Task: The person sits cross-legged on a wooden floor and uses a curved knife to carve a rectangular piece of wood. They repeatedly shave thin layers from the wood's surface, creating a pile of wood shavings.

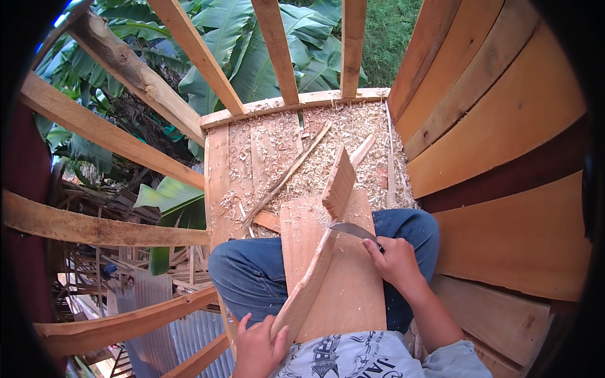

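My right hand (396, 259) is wrapped round the dark handle of a knife (354, 230) with a curved blade. The blade points left and meets the edge of a long wooden piece (309, 280) at a notch. Past the notch, the far end of that piece widens into a flat block (339, 184). With my left hand (259, 345) I grip the piece's near end, thumb on one side and fingers on the other. Underneath, a wide plank (353, 286) lies across my lap between my knees.
Wood shavings (328, 126) cover the board floor ahead, with a thin stick (290, 170) among them. Slatted rails (120, 236) stand on the left, and a plank wall (498, 126) rises on the right. Large green leaves (265, 57) and corrugated metal sheets (148, 305) are outside.
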Action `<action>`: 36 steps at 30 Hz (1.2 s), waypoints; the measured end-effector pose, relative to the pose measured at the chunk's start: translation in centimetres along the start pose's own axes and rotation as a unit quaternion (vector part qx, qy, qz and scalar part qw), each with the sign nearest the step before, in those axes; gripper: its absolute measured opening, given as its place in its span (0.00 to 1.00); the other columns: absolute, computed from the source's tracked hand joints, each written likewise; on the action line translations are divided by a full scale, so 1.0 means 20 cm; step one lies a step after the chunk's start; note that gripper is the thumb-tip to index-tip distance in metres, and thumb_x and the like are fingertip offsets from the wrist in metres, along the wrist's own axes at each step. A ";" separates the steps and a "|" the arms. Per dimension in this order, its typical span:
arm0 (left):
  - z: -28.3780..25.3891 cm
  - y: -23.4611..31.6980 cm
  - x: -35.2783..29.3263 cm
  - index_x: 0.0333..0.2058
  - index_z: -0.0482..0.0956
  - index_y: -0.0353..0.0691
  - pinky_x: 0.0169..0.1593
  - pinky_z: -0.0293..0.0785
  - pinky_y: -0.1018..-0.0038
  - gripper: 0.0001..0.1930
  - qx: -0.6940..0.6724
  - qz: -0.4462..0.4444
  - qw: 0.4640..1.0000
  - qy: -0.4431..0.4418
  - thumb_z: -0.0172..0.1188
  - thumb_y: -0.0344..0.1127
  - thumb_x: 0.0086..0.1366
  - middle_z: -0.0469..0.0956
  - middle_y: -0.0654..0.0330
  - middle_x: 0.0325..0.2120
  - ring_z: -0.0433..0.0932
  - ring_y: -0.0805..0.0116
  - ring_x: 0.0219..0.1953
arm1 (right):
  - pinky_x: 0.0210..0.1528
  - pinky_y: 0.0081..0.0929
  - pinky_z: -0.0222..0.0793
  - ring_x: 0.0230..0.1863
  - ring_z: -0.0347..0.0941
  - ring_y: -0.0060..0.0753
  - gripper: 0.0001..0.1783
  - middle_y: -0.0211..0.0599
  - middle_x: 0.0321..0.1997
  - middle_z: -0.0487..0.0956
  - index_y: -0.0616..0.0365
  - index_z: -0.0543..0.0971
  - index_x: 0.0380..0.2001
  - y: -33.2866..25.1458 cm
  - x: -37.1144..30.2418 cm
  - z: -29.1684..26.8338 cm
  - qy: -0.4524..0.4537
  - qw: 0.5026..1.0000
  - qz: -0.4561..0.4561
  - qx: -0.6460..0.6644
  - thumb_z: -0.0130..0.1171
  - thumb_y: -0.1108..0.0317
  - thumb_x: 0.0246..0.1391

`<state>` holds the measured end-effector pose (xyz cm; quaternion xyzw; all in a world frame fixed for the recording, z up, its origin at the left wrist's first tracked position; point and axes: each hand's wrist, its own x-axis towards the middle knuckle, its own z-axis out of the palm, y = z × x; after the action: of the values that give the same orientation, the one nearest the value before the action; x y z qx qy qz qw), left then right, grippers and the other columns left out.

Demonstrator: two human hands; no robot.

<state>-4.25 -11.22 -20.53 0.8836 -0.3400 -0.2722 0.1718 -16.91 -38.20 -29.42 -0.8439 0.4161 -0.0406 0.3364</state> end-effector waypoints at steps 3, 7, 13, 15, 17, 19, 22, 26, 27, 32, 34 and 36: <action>0.00 -0.10 0.05 0.34 0.78 0.31 0.58 0.67 0.54 0.16 -0.022 0.022 1.000 0.006 0.64 0.41 0.58 0.77 0.46 0.21 0.78 0.45 0.31 | 0.30 0.47 0.71 0.25 0.76 0.59 0.28 0.56 0.18 0.75 0.63 0.80 0.22 0.03 0.01 0.00 0.002 1.000 0.002 0.029 0.56 0.46 0.59; -0.03 -0.23 0.12 0.38 0.81 0.32 0.58 0.69 0.57 0.18 -0.079 0.011 0.997 -0.020 0.65 0.42 0.56 0.80 0.45 0.27 0.79 0.44 0.35 | 0.27 0.42 0.69 0.23 0.75 0.58 0.25 0.56 0.17 0.74 0.66 0.79 0.23 0.05 0.05 0.00 -0.001 0.993 0.008 0.121 0.58 0.51 0.59; -0.13 -0.28 0.12 0.41 0.81 0.37 0.58 0.68 0.54 0.19 -0.061 0.037 0.996 -0.044 0.63 0.46 0.60 0.81 0.48 0.30 0.80 0.48 0.37 | 0.20 0.28 0.57 0.18 0.58 0.16 0.21 0.33 0.12 0.68 0.66 0.76 0.21 0.11 0.09 -0.01 -0.029 0.974 0.017 0.226 0.59 0.58 0.60; -0.18 -0.27 0.11 0.38 0.81 0.38 0.58 0.68 0.54 0.15 -0.027 0.051 0.997 -0.047 0.64 0.43 0.59 0.81 0.51 0.29 0.80 0.52 0.37 | 0.20 0.26 0.55 0.18 0.57 0.15 0.21 0.28 0.12 0.68 0.64 0.76 0.20 0.15 0.11 0.00 -0.040 0.963 0.029 0.265 0.59 0.59 0.61; -0.22 -0.27 0.10 0.36 0.81 0.38 0.58 0.67 0.53 0.13 0.012 0.067 0.996 -0.050 0.65 0.41 0.59 0.81 0.53 0.29 0.80 0.54 0.37 | 0.18 0.25 0.55 0.16 0.58 0.13 0.21 0.24 0.12 0.68 0.63 0.75 0.20 0.19 0.12 0.01 -0.053 0.949 0.041 0.308 0.58 0.59 0.62; -0.25 -0.23 0.07 0.34 0.81 0.39 0.59 0.66 0.54 0.11 0.027 0.090 0.996 0.000 0.67 0.36 0.54 0.81 0.56 0.29 0.80 0.56 0.38 | 0.16 0.22 0.54 0.14 0.59 0.13 0.21 0.23 0.12 0.68 0.60 0.74 0.19 0.19 0.12 -0.03 -0.090 0.924 0.081 0.362 0.58 0.58 0.63; -0.24 -0.21 0.02 0.32 0.80 0.39 0.59 0.66 0.53 0.09 0.080 0.116 0.987 0.076 0.67 0.30 0.51 0.81 0.57 0.29 0.80 0.57 0.37 | 0.13 0.20 0.53 0.11 0.60 0.14 0.21 0.23 0.12 0.67 0.57 0.72 0.19 0.22 0.12 -0.02 -0.105 0.907 0.087 0.399 0.57 0.57 0.63; -0.19 -0.19 -0.03 0.32 0.78 0.37 0.59 0.65 0.52 0.09 0.138 0.080 0.982 0.105 0.65 0.27 0.49 0.81 0.55 0.33 0.80 0.56 0.40 | 0.11 0.21 0.56 0.09 0.58 0.17 0.22 0.24 0.11 0.64 0.54 0.67 0.19 0.23 0.13 -0.04 -0.109 0.856 0.117 0.491 0.55 0.57 0.65; -0.15 -0.19 -0.05 0.32 0.77 0.36 0.59 0.65 0.52 0.10 0.131 0.082 0.982 0.108 0.64 0.27 0.48 0.80 0.55 0.34 0.80 0.55 0.41 | 0.11 0.21 0.56 0.09 0.58 0.17 0.21 0.24 0.11 0.63 0.54 0.65 0.20 0.24 0.14 -0.05 -0.110 0.838 0.127 0.520 0.54 0.57 0.65; 0.01 -0.20 -0.14 0.41 0.71 0.33 0.62 0.61 0.49 0.23 0.069 0.088 0.992 0.061 0.61 0.25 0.42 0.72 0.43 0.49 0.72 0.42 0.53 | 0.11 0.21 0.58 0.09 0.57 0.19 0.25 0.25 0.13 0.60 0.55 0.67 0.23 0.27 0.17 -0.06 -0.138 0.819 0.122 0.544 0.47 0.47 0.68; 0.08 -0.18 -0.16 0.46 0.68 0.32 0.65 0.54 0.43 0.29 0.081 0.090 0.992 0.028 0.61 0.26 0.39 0.65 0.38 0.56 0.63 0.36 0.61 | 0.11 0.21 0.58 0.09 0.57 0.19 0.26 0.25 0.13 0.60 0.57 0.68 0.24 0.27 0.18 -0.06 -0.136 0.805 0.135 0.561 0.47 0.47 0.68; 0.16 -0.21 -0.17 0.47 0.69 0.32 0.66 0.49 0.42 0.29 0.082 0.077 0.993 0.033 0.64 0.31 0.42 0.63 0.39 0.58 0.61 0.40 0.64 | 0.10 0.20 0.57 0.09 0.56 0.18 0.24 0.24 0.13 0.60 0.60 0.72 0.28 0.27 0.18 -0.07 -0.138 0.800 0.137 0.568 0.48 0.49 0.68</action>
<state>-6.16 -6.18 -23.91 0.8743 -0.4227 -0.1997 0.1302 -18.70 -43.79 -32.37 -0.4328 0.3788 -0.1065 0.8111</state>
